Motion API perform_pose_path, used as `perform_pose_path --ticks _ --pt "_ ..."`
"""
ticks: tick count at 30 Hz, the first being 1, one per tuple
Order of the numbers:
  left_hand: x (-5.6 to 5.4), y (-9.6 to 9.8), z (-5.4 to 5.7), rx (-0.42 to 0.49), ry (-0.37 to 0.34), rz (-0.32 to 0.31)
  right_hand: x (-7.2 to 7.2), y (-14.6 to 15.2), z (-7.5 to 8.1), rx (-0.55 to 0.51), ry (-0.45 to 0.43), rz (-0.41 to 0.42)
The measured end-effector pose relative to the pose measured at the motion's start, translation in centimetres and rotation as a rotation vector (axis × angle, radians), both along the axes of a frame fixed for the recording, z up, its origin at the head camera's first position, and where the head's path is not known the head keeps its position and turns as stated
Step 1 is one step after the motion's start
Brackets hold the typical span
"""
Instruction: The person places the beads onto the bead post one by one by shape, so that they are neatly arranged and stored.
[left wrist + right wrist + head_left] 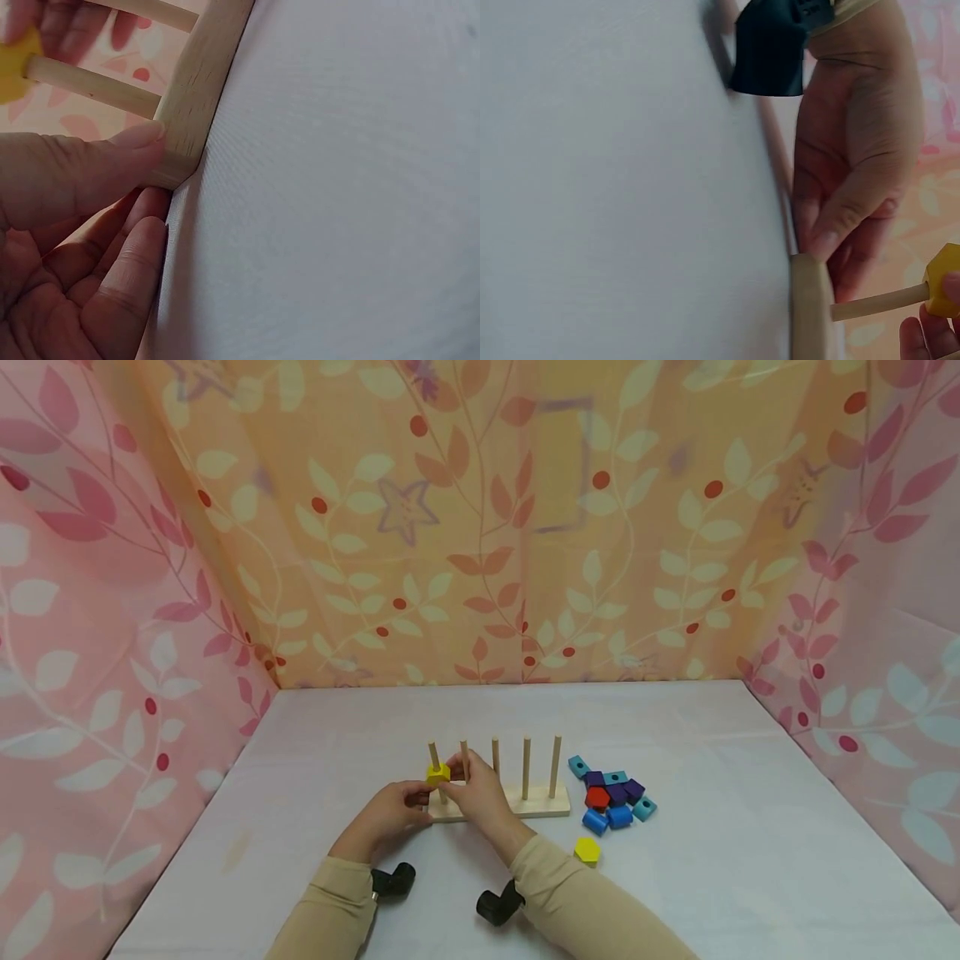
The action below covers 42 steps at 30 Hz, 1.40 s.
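Note:
A wooden peg stand (546, 802) with a row of upright pegs sits on the table. My left hand (392, 814) pinches the left end of its base, the thumb lying along the wood in the left wrist view. My right hand (483, 793) holds a yellow hexagonal block (437, 774) between thumb and fingers. The leftmost peg runs through this block, which is partway up and well above the base (810, 300) in the right wrist view. The other pegs carry no blocks.
Right of the stand lies a loose group of blocks: a red hexagon (597, 798), blue cylinders (619, 817), purple blocks (634, 789) and light-blue pieces with holes (644, 808). Nearer me is another yellow hexagonal block (587, 852). Patterned curtains (480, 527) enclose the table.

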<state>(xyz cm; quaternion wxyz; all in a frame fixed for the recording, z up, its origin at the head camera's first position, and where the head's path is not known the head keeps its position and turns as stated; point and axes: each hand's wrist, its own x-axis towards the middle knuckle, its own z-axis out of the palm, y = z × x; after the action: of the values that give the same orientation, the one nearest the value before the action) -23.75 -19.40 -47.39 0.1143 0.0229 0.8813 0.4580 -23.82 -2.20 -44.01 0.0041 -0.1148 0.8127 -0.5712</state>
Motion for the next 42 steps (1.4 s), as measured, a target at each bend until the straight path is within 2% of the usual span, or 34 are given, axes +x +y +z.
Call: perform_pose_path --ticks 6,13,18,30,42 --pt "0.0 0.2 0.1 -0.003 0.002 0.009 0.0 0.0 -1.5 -0.007 -0.047 -0.006" --pt "-0.1 0.2 -0.1 0.014 0.003 0.007 -0.2 -0.1 -2.5 0.01 -0.028 -0.025" --pt "-0.2 0.2 -0.1 0.009 0.001 0.002 0.0 0.0 -2.6 0.023 0.009 -0.023" --pt "-0.2 0.2 0.0 -0.01 0.02 -0.015 0.3 0.2 -2.6 0.143 0.079 -0.044" --pt "0.0 0.3 0.2 -0.011 0.03 -0.007 0.0 0.4 -2.4 0.171 0.085 -0.012"
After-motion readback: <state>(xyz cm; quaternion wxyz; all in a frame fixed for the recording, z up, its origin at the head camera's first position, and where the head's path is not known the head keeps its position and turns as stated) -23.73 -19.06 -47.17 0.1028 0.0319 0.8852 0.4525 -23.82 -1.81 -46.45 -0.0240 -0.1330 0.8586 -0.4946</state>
